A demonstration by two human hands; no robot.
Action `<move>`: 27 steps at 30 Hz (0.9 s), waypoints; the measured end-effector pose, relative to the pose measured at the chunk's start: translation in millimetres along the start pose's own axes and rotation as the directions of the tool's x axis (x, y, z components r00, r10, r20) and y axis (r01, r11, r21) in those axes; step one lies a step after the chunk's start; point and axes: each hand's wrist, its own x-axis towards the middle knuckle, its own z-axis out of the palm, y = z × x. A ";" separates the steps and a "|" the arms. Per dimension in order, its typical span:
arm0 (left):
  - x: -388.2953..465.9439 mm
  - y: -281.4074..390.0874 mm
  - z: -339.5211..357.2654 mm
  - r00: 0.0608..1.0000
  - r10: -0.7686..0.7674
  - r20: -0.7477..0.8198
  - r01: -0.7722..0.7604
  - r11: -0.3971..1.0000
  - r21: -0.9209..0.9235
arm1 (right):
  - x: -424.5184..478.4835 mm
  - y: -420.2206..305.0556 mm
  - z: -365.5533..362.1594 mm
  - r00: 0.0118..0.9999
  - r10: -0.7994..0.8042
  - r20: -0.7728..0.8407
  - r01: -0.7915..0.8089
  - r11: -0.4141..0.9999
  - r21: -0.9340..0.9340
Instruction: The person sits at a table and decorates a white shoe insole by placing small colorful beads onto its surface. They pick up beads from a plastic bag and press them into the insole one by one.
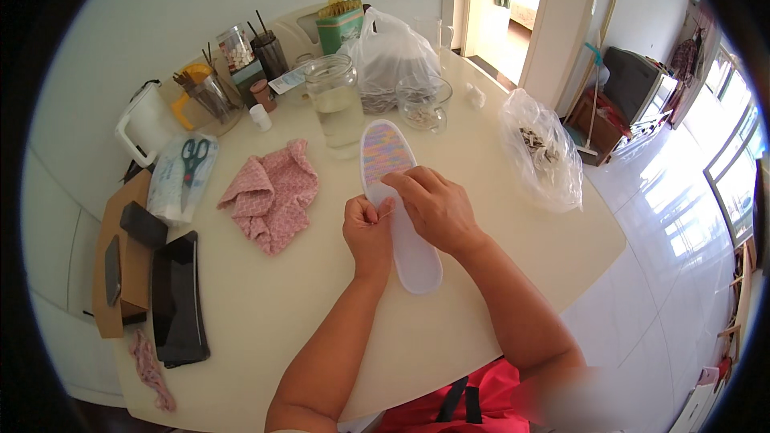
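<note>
A white insole (415, 258) is held at a slant above the table, its toe end pointing away from me. Multicoloured pastel stitching (385, 147) covers its far part, while the near part is plain white. My left hand (370, 222) grips the insole's left edge, with a thin thread by the thumb. My right hand (436, 204) lies over the insole's middle, thumb and forefinger pinched together at the border of the stitching. Whether a needle sits between those fingertips is too small to tell. A crumpled pink cloth (274, 195) lies left of my hands.
Beyond the insole stand a glass jar of liquid (337, 102), a glass mug (424, 105) and a filled plastic bag (391, 48). Another clear bag (541, 150) lies right. Scissors (195, 162), a white kettle (144, 120), a cardboard box (135, 276) and a black tray (177, 300) line the left.
</note>
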 end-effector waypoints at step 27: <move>0.5 8.6 1.7 0.996 -0.075 0.050 0.083 0.979 -0.189 | 2.2 2.5 -5.3 0.998 -0.037 0.060 0.039 0.998 -0.039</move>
